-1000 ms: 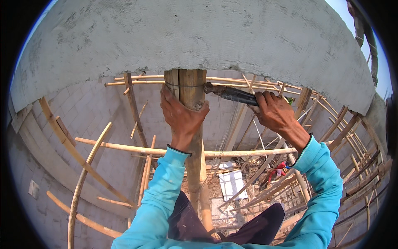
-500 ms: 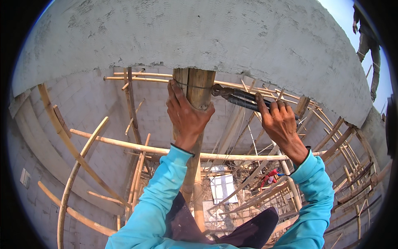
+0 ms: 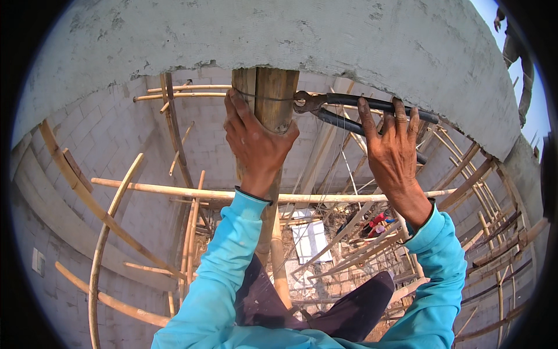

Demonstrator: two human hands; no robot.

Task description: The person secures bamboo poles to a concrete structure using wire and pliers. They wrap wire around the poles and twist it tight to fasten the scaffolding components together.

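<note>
My left hand (image 3: 257, 142) grips a thick upright bamboo pole (image 3: 278, 87), fingers across its front and thumb along its right side. A narrower wooden piece (image 3: 244, 78) stands against the pole's left side. Thin dark wire (image 3: 268, 99) loops around both near the top. My right hand (image 3: 394, 152) holds wire-cutting pincers (image 3: 314, 103) with long black handles. The handles are spread apart, and my fingers lie over the upper one. The pincers' jaws sit against the pole's right side, at the wire; whether they bite on it I cannot tell.
Overhead runs a grey plastered concrete beam (image 3: 279, 35). A horizontal bamboo pole (image 3: 157, 187) crosses below my hands, among scaffold poles on both sides. Far down lies a white sheet (image 3: 311, 241) near a red item (image 3: 378, 222). Another person (image 3: 520, 70) stands at the upper right.
The pincers' handles have opened wider, and my right-hand fingers have stretched out along the upper handle. My left hand keeps its hold on the pole. The whole view has shifted slightly.
</note>
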